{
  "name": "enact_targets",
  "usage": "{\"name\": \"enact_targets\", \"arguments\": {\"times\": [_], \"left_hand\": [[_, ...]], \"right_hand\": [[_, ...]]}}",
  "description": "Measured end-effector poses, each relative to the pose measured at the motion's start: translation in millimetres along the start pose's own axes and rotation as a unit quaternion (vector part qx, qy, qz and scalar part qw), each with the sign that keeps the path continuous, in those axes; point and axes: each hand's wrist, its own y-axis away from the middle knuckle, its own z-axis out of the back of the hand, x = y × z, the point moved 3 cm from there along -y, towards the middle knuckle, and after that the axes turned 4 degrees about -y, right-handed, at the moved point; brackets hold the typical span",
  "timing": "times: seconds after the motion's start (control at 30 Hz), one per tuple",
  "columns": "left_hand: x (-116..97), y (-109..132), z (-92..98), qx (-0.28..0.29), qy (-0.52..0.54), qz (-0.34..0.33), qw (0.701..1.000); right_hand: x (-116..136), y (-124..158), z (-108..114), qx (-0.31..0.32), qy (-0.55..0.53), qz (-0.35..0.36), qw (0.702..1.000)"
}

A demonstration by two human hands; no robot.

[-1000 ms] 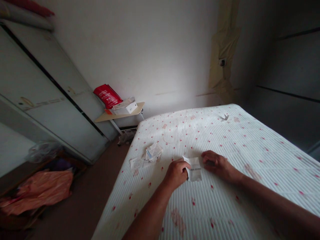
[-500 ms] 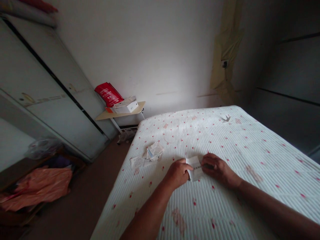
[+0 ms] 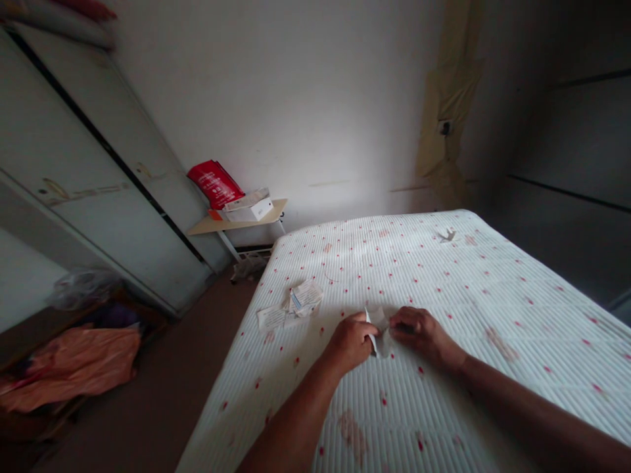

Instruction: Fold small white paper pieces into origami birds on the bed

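A small piece of paper (image 3: 377,319) is held between my two hands, just above the mattress. My left hand (image 3: 351,341) is closed on its left edge, thumb laid over the near face. On the other side, my right hand (image 3: 419,332) pinches the paper's right edge, and the sheet curls inward between them. Any print on it is hidden by the bend. Several printed paper pieces (image 3: 304,299) lie overlapping on the mattress, left of and beyond my left hand.
The white ribbed mattress (image 3: 374,263) with red dots fills the middle. A folded paper shape (image 3: 447,235) rests near its far right corner. Past the far left corner, a small table (image 3: 207,227) bears a red bag (image 3: 215,185) and a white box (image 3: 254,209). A cabinet (image 3: 93,177) stands left.
My right hand has moved slightly left, toward my left hand, bending the paper that lay flatter before. My left hand keeps its place.
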Motion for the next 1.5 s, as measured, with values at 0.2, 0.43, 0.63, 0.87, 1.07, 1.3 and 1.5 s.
{"name": "enact_targets", "arguments": {"times": [0.2,0.43,0.63,0.87,1.07,1.3,1.5], "left_hand": [[0,1,-0.2,-0.003,0.002,0.0,1.0],[1,1,-1.6,-0.009,-0.018,0.0,1.0],[1,2,-1.2,-0.019,-0.038,-0.011,0.999],[-3,1,1.8,-0.019,-0.037,-0.026,0.999],[-1,1,1.1,-0.022,-0.053,-0.015,0.998],[1,2,0.3,-0.021,-0.046,-0.021,0.999],[-2,3,2.6,-0.024,-0.027,-0.037,0.999]], "right_hand": [[2,-5,-3,0.001,0.015,0.006,1.0],[6,-12,-8,0.003,0.015,0.017,1.0],[10,-15,-11,0.011,0.007,0.026,1.0],[6,-18,-16,0.018,0.004,0.029,0.999],[8,-21,-18,0.01,-0.022,0.012,1.0],[2,-24,-19,0.037,-0.079,0.008,0.996],[5,-25,-16,0.052,-0.124,-0.014,0.991]]}}
